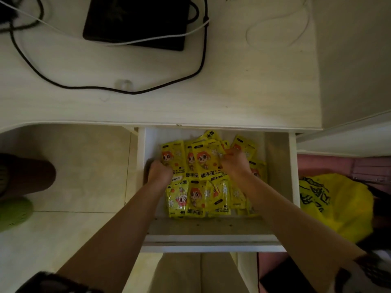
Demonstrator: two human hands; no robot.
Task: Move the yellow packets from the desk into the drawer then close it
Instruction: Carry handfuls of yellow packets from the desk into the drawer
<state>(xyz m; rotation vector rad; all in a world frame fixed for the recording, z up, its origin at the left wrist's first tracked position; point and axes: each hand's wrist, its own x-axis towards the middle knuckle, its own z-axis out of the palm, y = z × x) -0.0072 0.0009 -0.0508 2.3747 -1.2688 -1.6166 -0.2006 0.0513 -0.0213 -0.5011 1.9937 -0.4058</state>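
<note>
The yellow packets (pixel 198 178) are lying heaped inside the open drawer (pixel 211 243), none showing on the desk (pixel 148 106). The left hand (pixel 159 173) is curling closed on the packets at the pile's left edge, while the right hand (pixel 233 163) is gripping packets at the upper right. A black cable (pixel 203 66) is looping across the desk beside a dark device (pixel 137 20).

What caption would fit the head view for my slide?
Both hands, left hand and right hand, press yellow packets into the open drawer under the desk.
</note>
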